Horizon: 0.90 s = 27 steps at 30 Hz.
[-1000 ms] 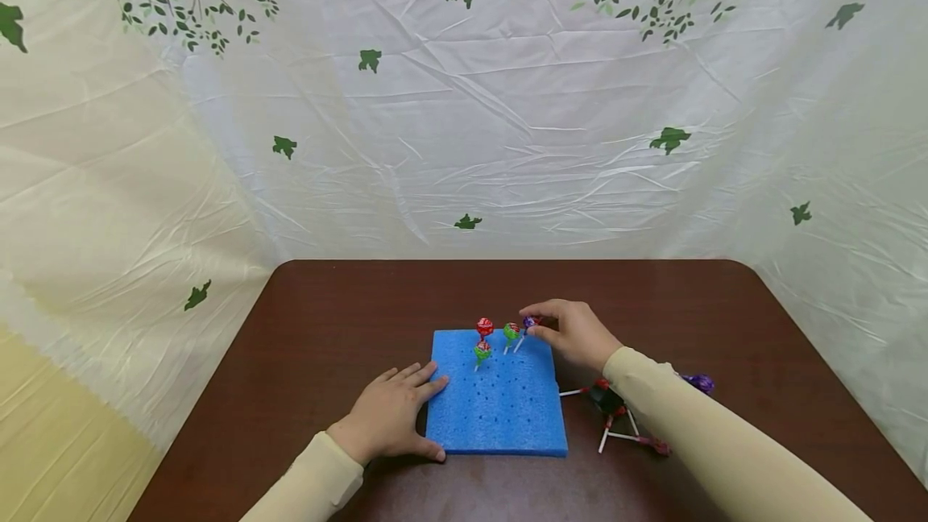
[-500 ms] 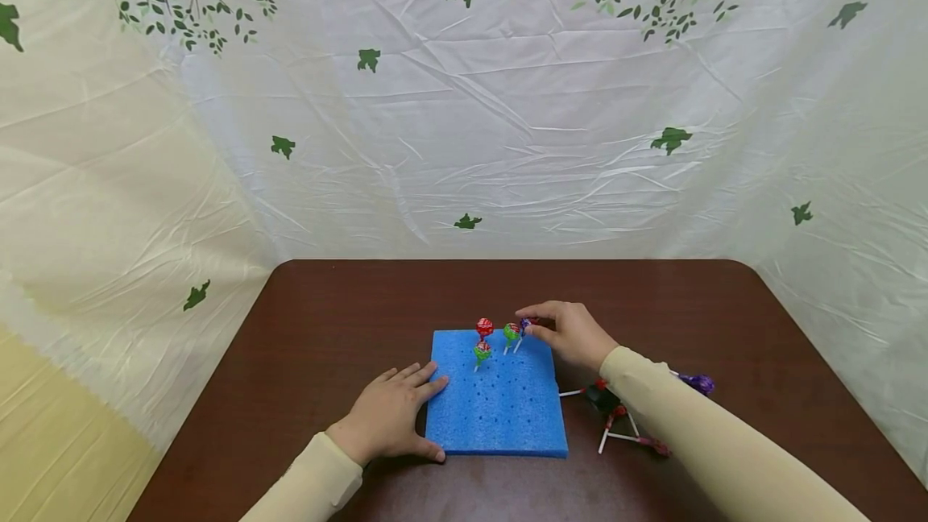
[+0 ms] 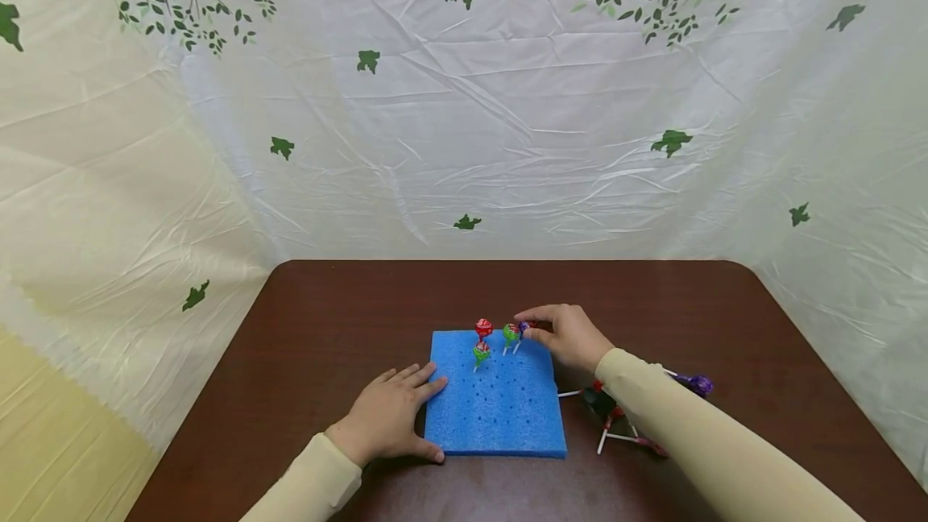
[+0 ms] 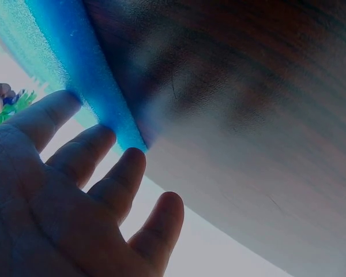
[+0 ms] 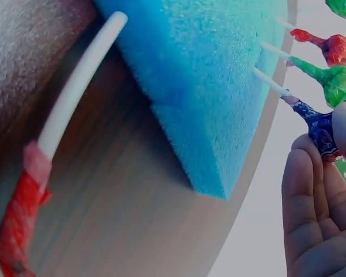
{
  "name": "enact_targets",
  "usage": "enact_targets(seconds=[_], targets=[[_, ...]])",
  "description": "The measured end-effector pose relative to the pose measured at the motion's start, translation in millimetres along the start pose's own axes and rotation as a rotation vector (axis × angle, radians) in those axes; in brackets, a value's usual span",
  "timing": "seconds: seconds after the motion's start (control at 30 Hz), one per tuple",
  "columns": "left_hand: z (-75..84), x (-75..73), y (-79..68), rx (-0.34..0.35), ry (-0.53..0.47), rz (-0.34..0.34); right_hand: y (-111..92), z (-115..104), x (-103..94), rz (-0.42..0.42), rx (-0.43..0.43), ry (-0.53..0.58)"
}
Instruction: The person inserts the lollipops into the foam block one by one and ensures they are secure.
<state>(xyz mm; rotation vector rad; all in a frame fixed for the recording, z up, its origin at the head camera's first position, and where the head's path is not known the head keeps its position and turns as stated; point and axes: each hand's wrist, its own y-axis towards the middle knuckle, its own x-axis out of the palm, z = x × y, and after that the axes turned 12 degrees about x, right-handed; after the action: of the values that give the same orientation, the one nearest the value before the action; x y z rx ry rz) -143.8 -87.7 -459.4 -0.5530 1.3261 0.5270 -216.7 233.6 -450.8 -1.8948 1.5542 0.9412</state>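
My right hand [image 3: 575,336] pinches the wrapped head of a purple lollipop [image 5: 320,127] between thumb and fingers. Its white stick meets the top of the blue foam block [image 3: 500,425] near the far right corner. Just left of it a green lollipop [image 3: 511,333] stands in the foam. A red lollipop [image 3: 483,328] and a second green lollipop [image 3: 482,352] stand farther left. Rows of small holes dot the foam. My left hand [image 3: 391,413] rests with spread fingers along the block's left side, its fingertips at the foam edge in the left wrist view.
Several lollipops lie loose on the brown table [image 3: 348,304] right of the block, partly under my right sleeve. Among them are a purple lollipop [image 3: 698,384] and a red-wrapped lollipop [image 5: 23,202] close to the right wrist camera. A white leaf-patterned curtain [image 3: 464,143] surrounds the table.
My right hand has shifted slightly left and down with the purple lollipop, whose head is now nearer the green one. The left hand has stayed in place.
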Motion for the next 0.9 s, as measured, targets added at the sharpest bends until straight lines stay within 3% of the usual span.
enact_targets(seconds=[0.67, 0.9], targets=[[-0.2, -1.0, 1.1, 0.002, -0.003, -0.002, -1.0, -2.6, 1.6, -0.007, 0.046, -0.004], [-0.2, -1.7, 1.6, -0.001, -0.007, -0.007, 0.0, -3.0, 2.1, -0.008, 0.018, -0.042]])
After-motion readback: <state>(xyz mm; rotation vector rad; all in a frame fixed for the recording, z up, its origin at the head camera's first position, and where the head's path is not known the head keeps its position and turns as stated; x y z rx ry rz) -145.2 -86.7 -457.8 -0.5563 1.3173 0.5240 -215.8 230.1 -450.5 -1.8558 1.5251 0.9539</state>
